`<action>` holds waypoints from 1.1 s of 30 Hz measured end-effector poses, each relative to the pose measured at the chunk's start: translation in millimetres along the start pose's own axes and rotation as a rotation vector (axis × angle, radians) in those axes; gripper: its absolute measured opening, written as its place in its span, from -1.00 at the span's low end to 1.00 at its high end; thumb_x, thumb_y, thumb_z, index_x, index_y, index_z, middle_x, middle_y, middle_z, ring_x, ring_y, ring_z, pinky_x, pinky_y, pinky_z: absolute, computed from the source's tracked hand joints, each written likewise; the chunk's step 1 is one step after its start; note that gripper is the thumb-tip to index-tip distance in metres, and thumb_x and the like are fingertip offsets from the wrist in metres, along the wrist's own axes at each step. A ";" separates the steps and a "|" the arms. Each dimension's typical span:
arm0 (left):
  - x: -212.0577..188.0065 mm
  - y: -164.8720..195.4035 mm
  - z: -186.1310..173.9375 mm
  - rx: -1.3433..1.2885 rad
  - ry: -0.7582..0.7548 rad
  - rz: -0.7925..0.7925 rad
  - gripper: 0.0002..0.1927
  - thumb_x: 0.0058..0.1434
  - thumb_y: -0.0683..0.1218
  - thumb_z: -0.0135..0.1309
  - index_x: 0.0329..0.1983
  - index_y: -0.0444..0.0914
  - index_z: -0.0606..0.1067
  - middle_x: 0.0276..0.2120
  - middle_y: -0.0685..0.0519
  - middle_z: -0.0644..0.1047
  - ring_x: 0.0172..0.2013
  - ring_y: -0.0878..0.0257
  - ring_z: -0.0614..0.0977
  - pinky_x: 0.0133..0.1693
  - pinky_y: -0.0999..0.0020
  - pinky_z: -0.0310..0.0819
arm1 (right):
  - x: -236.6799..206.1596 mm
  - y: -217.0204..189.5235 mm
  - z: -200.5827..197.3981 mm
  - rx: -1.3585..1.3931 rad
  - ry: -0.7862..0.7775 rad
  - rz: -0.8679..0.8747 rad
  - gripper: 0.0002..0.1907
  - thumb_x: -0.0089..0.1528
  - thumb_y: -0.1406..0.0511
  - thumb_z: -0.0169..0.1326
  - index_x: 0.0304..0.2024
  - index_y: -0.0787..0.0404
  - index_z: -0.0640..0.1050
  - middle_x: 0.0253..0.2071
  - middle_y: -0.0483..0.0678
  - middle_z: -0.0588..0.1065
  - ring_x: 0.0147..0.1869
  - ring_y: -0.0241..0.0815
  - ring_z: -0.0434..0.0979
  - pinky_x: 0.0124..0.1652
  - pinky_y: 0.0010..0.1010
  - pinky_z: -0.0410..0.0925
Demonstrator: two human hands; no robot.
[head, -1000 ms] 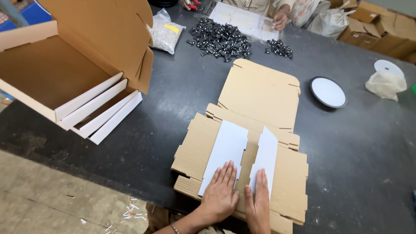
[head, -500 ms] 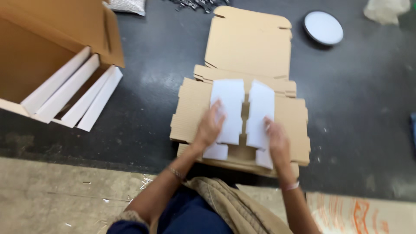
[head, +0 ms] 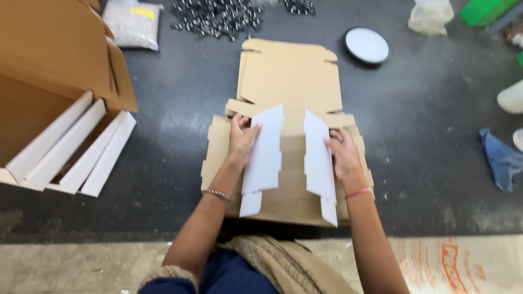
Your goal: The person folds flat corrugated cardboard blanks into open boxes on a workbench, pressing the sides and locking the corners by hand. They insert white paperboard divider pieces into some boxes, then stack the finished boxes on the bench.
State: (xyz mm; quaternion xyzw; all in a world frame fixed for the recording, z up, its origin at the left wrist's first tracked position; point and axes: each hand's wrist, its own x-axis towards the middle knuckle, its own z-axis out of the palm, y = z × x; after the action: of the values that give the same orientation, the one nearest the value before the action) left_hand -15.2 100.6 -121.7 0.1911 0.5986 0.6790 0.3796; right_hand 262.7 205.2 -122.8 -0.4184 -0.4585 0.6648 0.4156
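A flat brown cardboard box blank (head: pixel 291 76) lies on the dark table in front of me, on top of more flat blanks (head: pixel 218 147). Its two white-faced side flaps stand up from it. My left hand (head: pixel 241 137) grips the left white flap (head: pixel 266 155) near its top edge. My right hand (head: pixel 342 155) holds the right white flap (head: pixel 317 158) from its outer side. Both flaps lean inward towards each other over the brown middle panel.
A large open brown carton (head: pixel 52 103) with white flaps stands at the left. At the back lie a heap of small dark metal parts (head: pixel 218 19), a bag of small pieces (head: pixel 133 22) and a round white disc (head: pixel 366 45). A blue cloth (head: pixel 501 158) lies at the right.
My hands moved from pressing the white flaps flat to the flaps' outer edges, and the flaps have been lifted upright. The view has shifted closer over the blank.
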 end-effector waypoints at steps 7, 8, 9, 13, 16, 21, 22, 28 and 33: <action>-3.8 -8.5 4.0 0.834 -0.027 0.562 -0.45 0.22 -0.14 0.07 0.33 -0.22 0.42 0.28 -0.01 0.44 0.09 0.00 0.43 0.16 0.11 0.26 | -2.4 -13.0 28.3 -0.395 0.100 -0.082 -0.16 0.13 0.48 0.20 0.44 0.16 0.23 0.27 0.00 0.31 -0.11 -0.13 0.37 -0.15 -0.33 0.38; -3.4 -9.7 3.7 0.892 -0.046 0.542 -0.47 0.24 -0.12 0.00 0.32 -0.20 0.43 0.29 0.02 0.44 0.04 0.00 0.43 0.16 0.12 0.27 | -1.9 -13.0 31.0 -0.539 0.090 -0.121 -0.24 0.18 0.42 0.15 0.43 0.14 0.26 0.24 0.01 0.31 -0.08 -0.13 0.40 -0.11 -0.32 0.39; -2.7 -11.5 3.1 0.953 -0.068 0.517 -0.48 0.25 -0.11 -0.06 0.32 -0.19 0.45 0.31 0.04 0.43 0.00 0.00 0.43 0.15 0.14 0.28 | -1.5 -11.8 33.4 -0.683 0.078 -0.155 -0.32 0.24 0.37 0.10 0.42 0.13 0.28 0.21 0.01 0.32 -0.05 -0.13 0.42 -0.06 -0.31 0.41; 1.3 -14.5 3.7 1.134 -0.115 0.720 -0.53 0.27 -0.07 0.00 0.25 -0.25 0.48 0.26 0.00 0.47 0.01 0.00 0.45 0.11 0.10 0.31 | 1.2 -5.7 40.4 -1.350 0.075 -0.460 -0.54 0.37 0.22 0.03 0.32 0.12 0.50 0.09 0.06 0.38 0.02 0.06 0.39 0.04 -0.11 0.34; 5.2 -12.7 9.0 1.218 -0.105 0.873 -0.53 0.22 -0.05 0.06 0.19 -0.28 0.50 0.23 -0.07 0.47 0.05 -0.05 0.46 0.12 0.07 0.33 | 6.3 -3.6 45.9 -1.512 0.030 -0.473 -0.54 0.34 0.14 0.05 0.24 0.17 0.52 0.03 0.04 0.41 0.06 0.09 0.40 0.04 -0.08 0.32; 12.9 -5.9 22.0 1.188 -0.111 0.894 -0.61 0.19 -0.06 0.14 0.08 -0.27 0.54 0.14 -0.11 0.50 0.11 -0.08 0.47 0.12 0.08 0.39 | 17.3 -9.5 57.5 -1.446 -0.043 -0.764 -0.61 0.35 0.17 0.07 0.16 0.22 0.55 0.11 0.06 0.47 0.19 0.09 0.43 0.06 -0.14 0.38; 13.7 -4.7 23.1 1.182 -0.120 0.901 -0.64 0.18 -0.07 0.15 0.04 -0.26 0.55 0.11 -0.11 0.51 0.08 -0.08 0.48 0.10 0.08 0.40 | 18.8 -11.3 60.1 -1.409 -0.067 -0.781 -0.63 0.36 0.18 0.07 0.16 0.21 0.55 0.13 0.07 0.48 0.21 0.09 0.43 0.07 -0.16 0.39; 20.0 6.8 24.4 1.133 -0.173 0.862 -0.73 0.21 -0.07 0.16 -0.06 -0.26 0.55 -0.06 -0.08 0.53 -0.04 -0.03 0.49 -0.01 0.10 0.42 | 23.7 -24.2 74.8 -1.451 -0.060 -0.690 -0.72 0.35 0.16 0.09 0.02 0.13 0.61 0.03 0.00 0.52 0.13 0.06 0.48 -0.04 -0.16 0.43; 29.8 21.2 28.5 1.095 -0.231 0.760 -0.73 0.28 -0.01 0.10 -0.08 -0.27 0.51 -0.18 -0.04 0.52 -0.06 0.01 0.52 -0.09 0.08 0.44 | 33.3 -35.2 77.4 -1.481 -0.084 -0.608 -0.72 0.39 0.10 0.07 -0.13 0.15 0.60 -0.04 -0.08 0.52 0.05 0.01 0.51 -0.12 -0.14 0.43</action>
State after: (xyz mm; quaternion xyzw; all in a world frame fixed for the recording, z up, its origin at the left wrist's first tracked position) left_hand -20.0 141.9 -101.2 0.6245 0.7032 0.3391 0.0244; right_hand 186.0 224.4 -77.1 -0.4169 -0.8899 0.0603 0.1753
